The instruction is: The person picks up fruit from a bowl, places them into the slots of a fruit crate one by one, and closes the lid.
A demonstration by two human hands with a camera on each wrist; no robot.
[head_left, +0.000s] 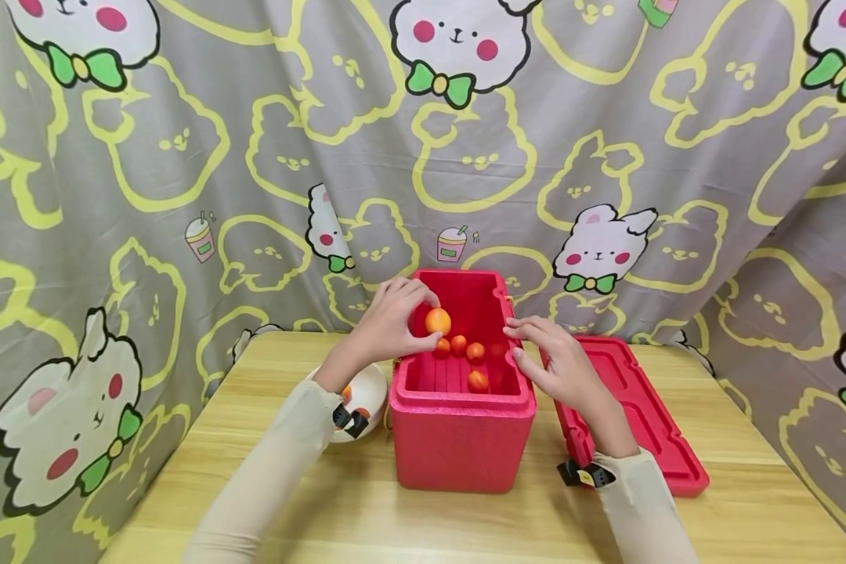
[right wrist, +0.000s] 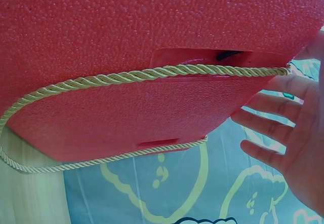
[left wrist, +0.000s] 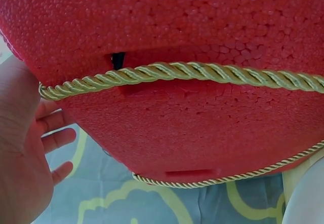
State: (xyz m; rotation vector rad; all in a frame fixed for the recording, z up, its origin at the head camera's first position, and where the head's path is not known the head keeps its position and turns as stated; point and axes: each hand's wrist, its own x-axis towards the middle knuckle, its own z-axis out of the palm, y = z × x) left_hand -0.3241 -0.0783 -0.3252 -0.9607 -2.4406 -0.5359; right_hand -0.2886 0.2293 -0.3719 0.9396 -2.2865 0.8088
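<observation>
Orange and round, with no long axis, the fruit [head_left: 438, 321] is pinched between the left hand's [head_left: 393, 317] thumb and fingers; it hangs just inside the left rim of the red box [head_left: 464, 448], above redder fruits [head_left: 475, 352] on its floor; the right hand [head_left: 562, 364], farther off, rests loosely extended fingers at the right rim; a bowl [head_left: 377, 387] stands left, the lid [head_left: 650, 437] right, on the tabletop [head_left: 338, 509].

Pebbly foam box [left wrist: 167, 127], twisted shiny cord [left wrist: 187, 70], wood-grain table [head_left: 310, 509], cloth curtain [head_left: 366, 164]
</observation>
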